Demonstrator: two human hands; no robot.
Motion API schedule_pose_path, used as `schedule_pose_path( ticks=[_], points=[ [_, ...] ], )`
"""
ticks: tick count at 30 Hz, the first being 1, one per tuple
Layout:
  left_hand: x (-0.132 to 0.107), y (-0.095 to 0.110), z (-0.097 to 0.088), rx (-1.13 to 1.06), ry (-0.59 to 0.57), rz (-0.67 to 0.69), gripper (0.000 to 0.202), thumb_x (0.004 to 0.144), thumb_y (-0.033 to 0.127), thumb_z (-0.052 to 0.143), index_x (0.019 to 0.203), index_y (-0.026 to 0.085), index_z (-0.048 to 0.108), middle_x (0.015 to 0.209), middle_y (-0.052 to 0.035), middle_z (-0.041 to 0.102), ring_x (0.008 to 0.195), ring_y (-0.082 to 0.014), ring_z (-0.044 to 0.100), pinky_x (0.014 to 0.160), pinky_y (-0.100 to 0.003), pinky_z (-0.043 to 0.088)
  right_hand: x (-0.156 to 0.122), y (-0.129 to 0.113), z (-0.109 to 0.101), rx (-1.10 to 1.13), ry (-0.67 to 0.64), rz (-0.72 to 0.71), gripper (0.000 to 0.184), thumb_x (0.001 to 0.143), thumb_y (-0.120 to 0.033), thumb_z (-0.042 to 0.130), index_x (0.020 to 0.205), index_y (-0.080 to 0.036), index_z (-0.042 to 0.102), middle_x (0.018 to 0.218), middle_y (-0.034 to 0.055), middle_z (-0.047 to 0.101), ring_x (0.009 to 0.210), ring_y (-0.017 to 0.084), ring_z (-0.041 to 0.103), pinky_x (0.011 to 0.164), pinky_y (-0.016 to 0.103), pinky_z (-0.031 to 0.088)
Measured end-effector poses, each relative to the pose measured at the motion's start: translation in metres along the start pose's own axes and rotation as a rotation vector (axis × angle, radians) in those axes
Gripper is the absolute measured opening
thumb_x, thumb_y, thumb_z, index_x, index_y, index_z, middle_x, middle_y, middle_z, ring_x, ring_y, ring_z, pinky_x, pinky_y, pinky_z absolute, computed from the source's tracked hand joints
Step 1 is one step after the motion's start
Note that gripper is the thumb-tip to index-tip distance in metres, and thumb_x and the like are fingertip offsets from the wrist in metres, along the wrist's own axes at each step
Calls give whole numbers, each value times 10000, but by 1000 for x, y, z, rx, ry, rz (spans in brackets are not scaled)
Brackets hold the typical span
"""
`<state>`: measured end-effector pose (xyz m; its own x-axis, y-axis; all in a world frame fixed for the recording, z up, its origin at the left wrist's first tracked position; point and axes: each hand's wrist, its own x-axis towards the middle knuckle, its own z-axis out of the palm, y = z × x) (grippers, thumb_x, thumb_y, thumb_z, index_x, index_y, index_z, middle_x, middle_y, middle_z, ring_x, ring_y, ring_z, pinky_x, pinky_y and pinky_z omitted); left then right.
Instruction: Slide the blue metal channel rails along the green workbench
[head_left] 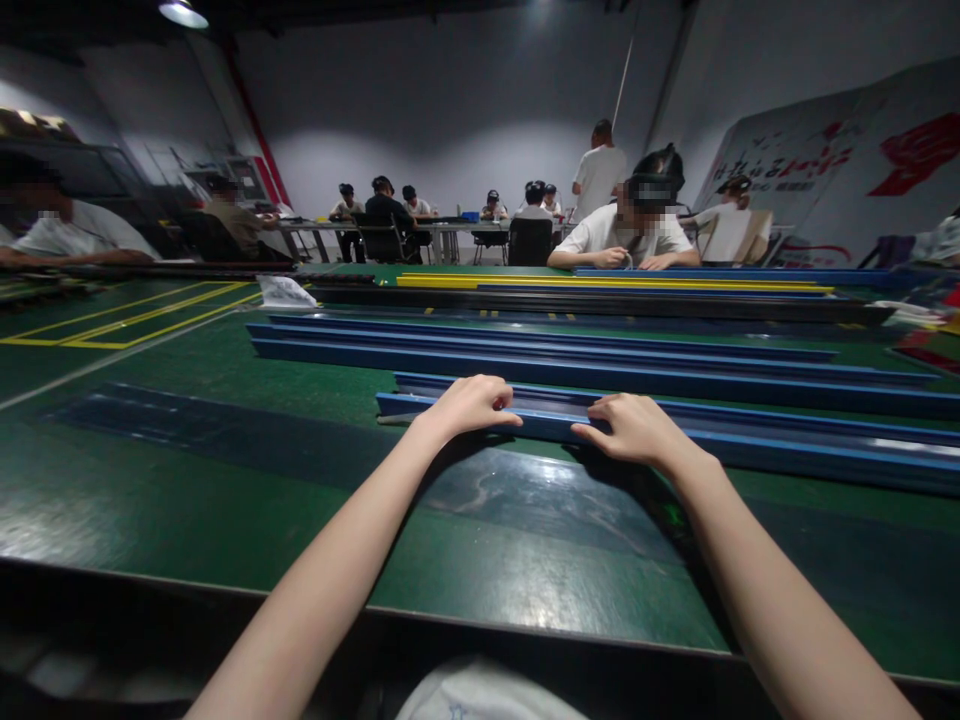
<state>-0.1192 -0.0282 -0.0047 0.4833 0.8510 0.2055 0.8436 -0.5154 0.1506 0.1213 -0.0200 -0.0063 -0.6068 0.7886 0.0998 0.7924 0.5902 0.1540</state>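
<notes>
A long blue rail [787, 440] lies across the green table [187, 480] in front of me. My left hand [469, 405] is closed on its near edge close to the rail's left end, fingers curled over the top. A short way to the right, my right hand [634, 430] grips the same rail with its fingers wrapped over it. Both forearms reach forward from the bottom of the view.
More blue rails [525, 355] lie parallel behind the near one, then dark and yellow rails [600, 285]. A person [630, 235] sits across the table, another at the far left [67, 235]. Several people sit at tables in the back. A white bag [283, 292] lies at mid-left.
</notes>
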Motion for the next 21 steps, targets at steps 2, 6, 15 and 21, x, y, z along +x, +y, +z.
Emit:
schedule_pose_path(
  ticks=[2, 6, 15, 21],
  points=[
    [-1, 0, -3, -2, -15, -9, 314, 739, 499, 534, 727, 189, 581, 756, 15, 582, 664, -119, 512, 513, -199, 274, 1, -5, 0, 5, 22, -17, 441, 845, -478, 328, 760, -184, 646, 805, 84, 671, 742, 187, 600, 569, 250, 319],
    [-3, -1, -7, -11, -31, -21, 305, 747, 484, 509, 747, 191, 593, 768, 6, 595, 678, -127, 519, 525, -200, 289, 3, -12, 1, -6, 50, -39, 442, 865, -440, 300, 752, -173, 634, 790, 82, 661, 708, 175, 596, 565, 250, 308],
    [-7, -7, -14, -57, -92, -83, 268, 706, 446, 510, 724, 198, 611, 719, 16, 600, 649, -123, 522, 509, -201, 290, 3, -12, 1, 8, 59, -45, 417, 863, -410, 306, 731, -174, 624, 784, 69, 657, 702, 162, 593, 556, 245, 294],
    [-9, -14, -12, -87, -101, -87, 247, 685, 410, 511, 735, 199, 628, 683, 18, 598, 616, -118, 512, 504, -199, 297, 3, -12, 1, 16, 59, -48, 387, 850, -387, 325, 701, -179, 615, 772, 64, 656, 693, 159, 590, 550, 242, 285]
  ],
)
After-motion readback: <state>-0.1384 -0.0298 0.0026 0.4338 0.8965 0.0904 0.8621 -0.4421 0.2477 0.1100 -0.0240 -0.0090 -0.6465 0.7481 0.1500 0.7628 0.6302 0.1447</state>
